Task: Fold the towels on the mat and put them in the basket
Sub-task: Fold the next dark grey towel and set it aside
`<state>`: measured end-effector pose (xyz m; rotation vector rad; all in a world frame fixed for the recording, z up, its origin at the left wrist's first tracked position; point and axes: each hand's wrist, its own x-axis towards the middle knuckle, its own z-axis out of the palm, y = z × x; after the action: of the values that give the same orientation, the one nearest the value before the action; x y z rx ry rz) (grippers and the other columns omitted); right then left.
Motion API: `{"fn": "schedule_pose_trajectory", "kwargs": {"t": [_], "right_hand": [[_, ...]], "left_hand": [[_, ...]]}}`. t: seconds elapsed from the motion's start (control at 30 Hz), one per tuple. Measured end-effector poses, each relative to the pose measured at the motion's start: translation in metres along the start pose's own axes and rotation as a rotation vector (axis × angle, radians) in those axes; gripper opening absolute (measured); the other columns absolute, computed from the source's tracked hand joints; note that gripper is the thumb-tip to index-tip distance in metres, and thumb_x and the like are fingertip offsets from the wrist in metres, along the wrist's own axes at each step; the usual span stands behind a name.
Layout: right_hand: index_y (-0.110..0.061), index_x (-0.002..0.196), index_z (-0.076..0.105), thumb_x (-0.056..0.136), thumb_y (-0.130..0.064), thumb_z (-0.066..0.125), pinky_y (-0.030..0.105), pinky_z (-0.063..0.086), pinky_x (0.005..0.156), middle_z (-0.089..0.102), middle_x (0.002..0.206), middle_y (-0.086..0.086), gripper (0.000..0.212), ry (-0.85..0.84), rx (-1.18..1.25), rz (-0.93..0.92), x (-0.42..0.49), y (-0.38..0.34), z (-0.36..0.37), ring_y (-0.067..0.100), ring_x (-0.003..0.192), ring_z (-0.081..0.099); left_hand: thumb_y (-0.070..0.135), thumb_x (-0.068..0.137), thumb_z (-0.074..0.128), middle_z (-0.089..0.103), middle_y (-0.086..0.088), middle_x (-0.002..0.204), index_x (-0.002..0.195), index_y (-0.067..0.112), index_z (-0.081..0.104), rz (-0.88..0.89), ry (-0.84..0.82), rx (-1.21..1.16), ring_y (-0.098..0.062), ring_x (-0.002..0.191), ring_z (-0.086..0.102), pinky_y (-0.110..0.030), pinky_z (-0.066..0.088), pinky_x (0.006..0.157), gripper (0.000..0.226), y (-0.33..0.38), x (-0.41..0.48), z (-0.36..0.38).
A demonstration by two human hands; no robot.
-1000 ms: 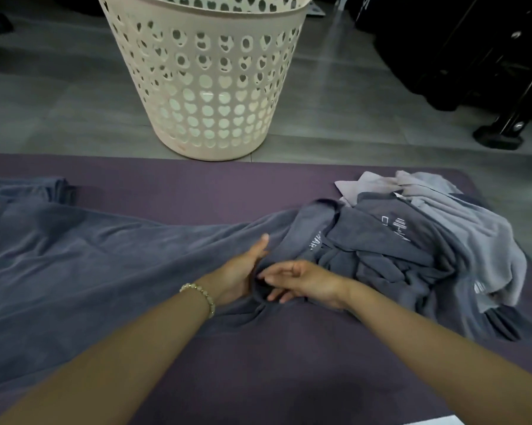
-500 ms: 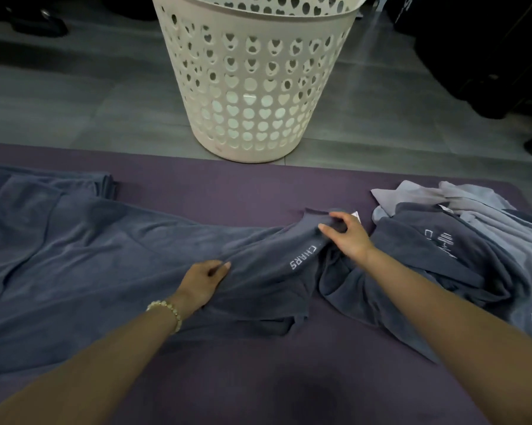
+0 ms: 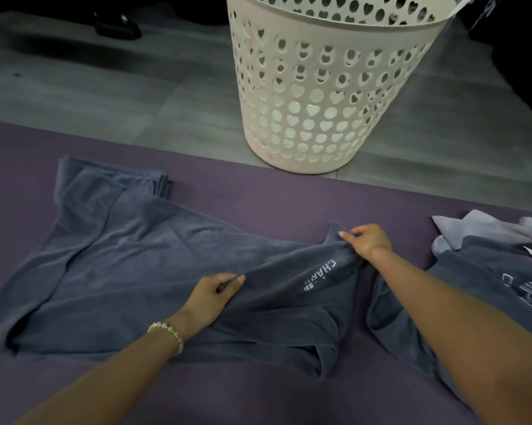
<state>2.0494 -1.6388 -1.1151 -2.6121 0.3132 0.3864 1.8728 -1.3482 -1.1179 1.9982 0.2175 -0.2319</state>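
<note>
A large slate-blue towel (image 3: 129, 265) with white lettering lies spread and rumpled across the purple mat (image 3: 258, 197). My right hand (image 3: 367, 240) pinches the towel's far right corner. My left hand (image 3: 211, 297), with a bead bracelet at the wrist, grips a fold of the same towel near its middle. A pile of more towels (image 3: 485, 271), dark blue and pale grey, lies at the right edge of the mat. The cream basket (image 3: 316, 96) with heart-shaped holes stands on the floor just beyond the mat.
Grey tiled floor (image 3: 105, 96) stretches beyond the mat. Dark objects (image 3: 117, 26) sit at the far left, and dark furniture (image 3: 522, 56) stands at the far right behind the basket.
My hands have moved apart along the towel's edge; the right hand went out to the far corner and the left stayed near the middle. The view has shifted left, so the pile sits nearer the right edge.
</note>
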Motion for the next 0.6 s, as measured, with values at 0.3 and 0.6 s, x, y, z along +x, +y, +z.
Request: {"fn": "schedule_pose_trajectory", "kwargs": {"t": [0.3, 0.6], "right_hand": [[-0.006, 0.095, 0.063, 0.096, -0.028, 0.053, 0.023, 0.047, 0.073, 0.066, 0.090, 0.014, 0.024, -0.206, 0.468, -0.319, -0.042, -0.102, -0.033, 0.016, 0.082, 0.058], [-0.008, 0.099, 0.056, 0.099, -0.031, 0.047, 0.023, 0.046, 0.069, 0.058, 0.086, 0.010, 0.026, -0.591, 0.521, -0.578, -0.114, -0.292, -0.035, 0.016, 0.077, 0.055]], "left_hand": [[0.026, 0.097, 0.048, 0.073, -0.003, 0.091, 0.096, 0.008, 0.071, -0.090, -0.082, -0.096, -0.006, 0.081, 0.067, -0.011, 0.050, 0.072, 0.029, 0.043, -0.035, -0.090], [0.037, 0.091, 0.047, 0.073, -0.005, 0.102, 0.110, 0.013, 0.067, -0.141, -0.068, -0.250, -0.018, 0.095, 0.069, -0.024, 0.054, 0.081, 0.037, 0.045, -0.090, -0.252]]}}
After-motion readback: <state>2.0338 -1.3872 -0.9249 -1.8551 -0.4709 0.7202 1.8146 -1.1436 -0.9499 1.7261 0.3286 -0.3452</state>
